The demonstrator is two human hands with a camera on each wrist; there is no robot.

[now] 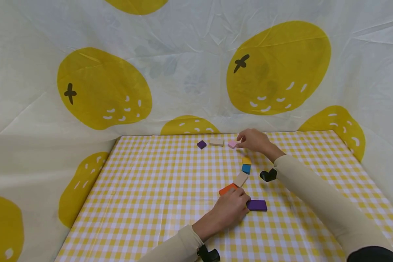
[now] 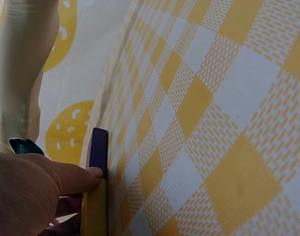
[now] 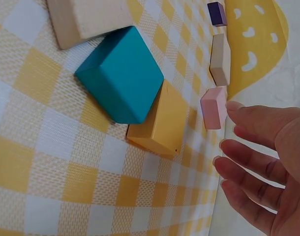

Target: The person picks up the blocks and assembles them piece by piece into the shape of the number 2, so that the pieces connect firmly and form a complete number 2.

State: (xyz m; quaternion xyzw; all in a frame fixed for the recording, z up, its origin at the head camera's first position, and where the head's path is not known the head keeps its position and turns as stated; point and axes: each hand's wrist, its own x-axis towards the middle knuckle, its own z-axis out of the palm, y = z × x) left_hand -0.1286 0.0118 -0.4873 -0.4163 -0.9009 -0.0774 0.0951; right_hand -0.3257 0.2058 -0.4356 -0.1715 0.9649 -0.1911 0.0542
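Note:
My left hand (image 1: 227,207) is low over the table beside a long purple block (image 1: 257,205). In the left wrist view its thumb and fingers pinch a yellow block (image 2: 94,209) that lies end to end with the purple one; the head view hides this yellow block. An orange block (image 1: 227,189) lies just beyond that hand, partly covered. At the far edge my right hand (image 1: 253,140) is beside a pink block (image 1: 232,144). Its fingers are loosely bent and spread, with the thumb tip at the block; whether they touch, I cannot tell.
Between the hands, a beige block (image 1: 240,179), a teal-blue block (image 1: 246,168) and a second yellow block (image 1: 246,160) form a curved line. A cream block (image 1: 217,142) and a small purple block (image 1: 201,145) lie left of the pink one. Patterned cloth (image 1: 190,72) hangs behind the table.

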